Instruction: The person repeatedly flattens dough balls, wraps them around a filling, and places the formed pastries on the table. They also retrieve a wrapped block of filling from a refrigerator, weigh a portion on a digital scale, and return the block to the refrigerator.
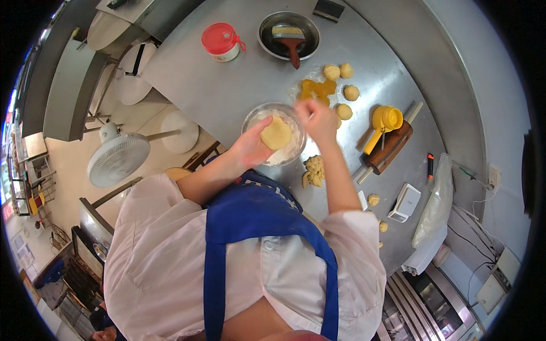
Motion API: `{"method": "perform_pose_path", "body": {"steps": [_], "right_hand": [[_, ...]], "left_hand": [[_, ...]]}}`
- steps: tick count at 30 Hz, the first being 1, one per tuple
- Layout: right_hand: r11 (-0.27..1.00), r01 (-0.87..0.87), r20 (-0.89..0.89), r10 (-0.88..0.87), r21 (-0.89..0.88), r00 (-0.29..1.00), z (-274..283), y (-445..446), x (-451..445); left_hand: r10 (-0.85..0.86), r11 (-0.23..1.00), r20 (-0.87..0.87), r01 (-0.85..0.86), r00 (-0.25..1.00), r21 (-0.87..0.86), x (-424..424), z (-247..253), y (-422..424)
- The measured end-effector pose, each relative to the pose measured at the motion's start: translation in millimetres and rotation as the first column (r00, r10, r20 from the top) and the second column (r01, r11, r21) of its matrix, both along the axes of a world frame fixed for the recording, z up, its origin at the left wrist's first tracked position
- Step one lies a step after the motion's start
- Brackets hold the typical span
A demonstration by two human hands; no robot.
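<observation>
A flattened round of pale yellow dough (275, 133) lies across the palm and fingers of my left hand (255, 147), the thumb at its edge. Directly below is a clear bowl of white flour (279, 158), partly covered by that hand. My right hand (316, 119) is raised by the bowl's right rim, blurred and with curled fingers; whether it pinches anything cannot be told. Just beyond it, amber-yellow filling pieces (318, 88) sit on clear plastic film. Several smooth dough balls (344, 111) stand to their right. Nearer my body rests a lumpy mass of dough (315, 170).
At the back are a red-lidded tub (222, 41) and a metal bowl (313, 42) holding a wide brush (291, 40). On the right lie a wooden rolling pin (390, 148), a yellow sifter-like tool (386, 119), a cutter knife (430, 166) and a white scale (405, 202).
</observation>
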State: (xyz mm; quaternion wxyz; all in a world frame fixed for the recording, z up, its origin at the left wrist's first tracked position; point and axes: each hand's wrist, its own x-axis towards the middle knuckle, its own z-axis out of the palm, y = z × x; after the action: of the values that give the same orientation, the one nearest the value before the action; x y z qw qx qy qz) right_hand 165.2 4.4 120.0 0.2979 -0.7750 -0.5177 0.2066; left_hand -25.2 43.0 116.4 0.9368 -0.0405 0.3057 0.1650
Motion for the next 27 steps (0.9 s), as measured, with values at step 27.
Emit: {"method": "perform_pose_path", "body": {"steps": [27], "right_hand": [[0.906,-0.098,0.189,0.02,0.413,0.982,22.7,-66.0,-42.0]], "left_hand": [[-0.304,0.89,-0.091,0.316,0.948,0.328,10.1,8.4,-11.7]]}}
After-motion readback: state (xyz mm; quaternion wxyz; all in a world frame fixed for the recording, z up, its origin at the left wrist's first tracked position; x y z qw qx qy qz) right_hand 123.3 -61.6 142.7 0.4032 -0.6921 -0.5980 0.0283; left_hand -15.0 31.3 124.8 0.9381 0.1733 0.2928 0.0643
